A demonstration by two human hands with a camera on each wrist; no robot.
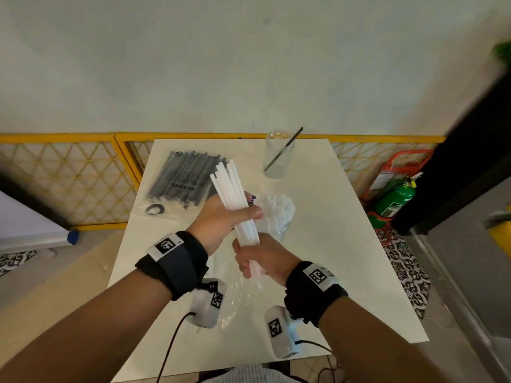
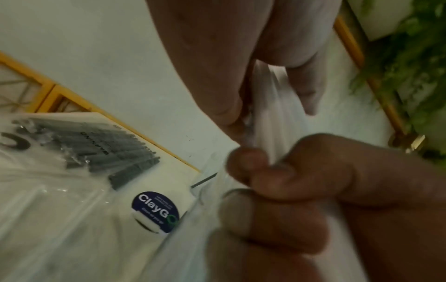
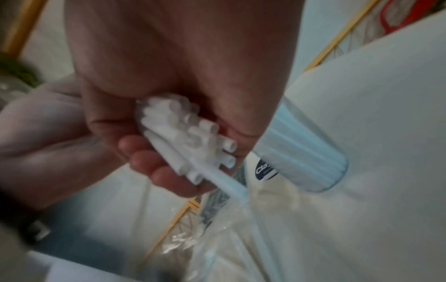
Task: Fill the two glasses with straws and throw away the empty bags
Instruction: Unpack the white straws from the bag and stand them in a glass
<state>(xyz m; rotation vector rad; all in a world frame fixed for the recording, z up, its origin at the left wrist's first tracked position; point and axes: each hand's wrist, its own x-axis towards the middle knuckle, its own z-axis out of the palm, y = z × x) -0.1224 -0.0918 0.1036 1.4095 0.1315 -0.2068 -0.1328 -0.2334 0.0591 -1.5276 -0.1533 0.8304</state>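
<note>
Both hands hold one bunch of white straws (image 1: 235,200) above the white tabletop (image 1: 345,258). The left hand (image 1: 218,219) has its fingers (image 2: 304,91) curled round the middle of the bunch. The right hand (image 1: 265,261) has its fingers (image 3: 142,152) curled round the near end. The far ends point up and to the left. Just right of the hands stands a glass full of white straws (image 1: 276,214). At the far edge stands another glass (image 1: 278,156) with one black straw (image 1: 284,147) in it. A bag of black straws (image 1: 179,183) lies far left. A clear empty bag (image 1: 235,302) lies near, under the wrists.
</note>
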